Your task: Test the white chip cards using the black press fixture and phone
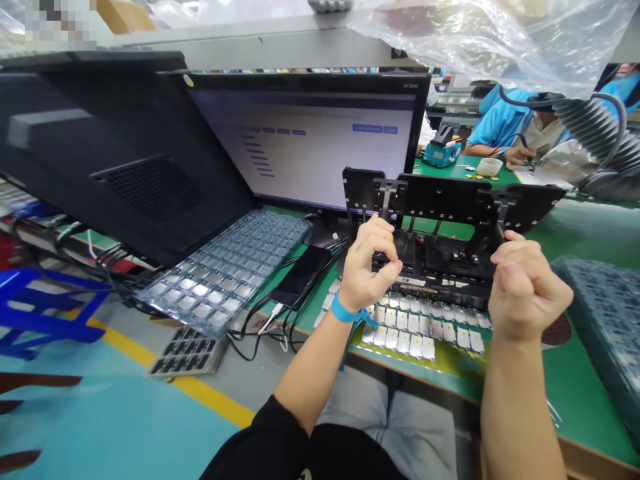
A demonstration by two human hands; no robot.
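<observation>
I sit at a green tabletop [575, 393]. To my left, a yellow stripe [215, 400] divides the grey and turquoise floor [125, 420], near a blue stool [50, 313]. A grey beam [280, 50] spans the view ahead of me, clear plastic [500, 40] hanging at its right. Beyond, a person [503, 123] in blue sits at another green tabletop [453, 175].

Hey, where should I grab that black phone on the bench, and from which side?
Best from above, pinching its two long edges around the middle. The phone lies flat with its broad face up, a white plug sits at its near end, and the clear tray lies close along its left.
</observation>
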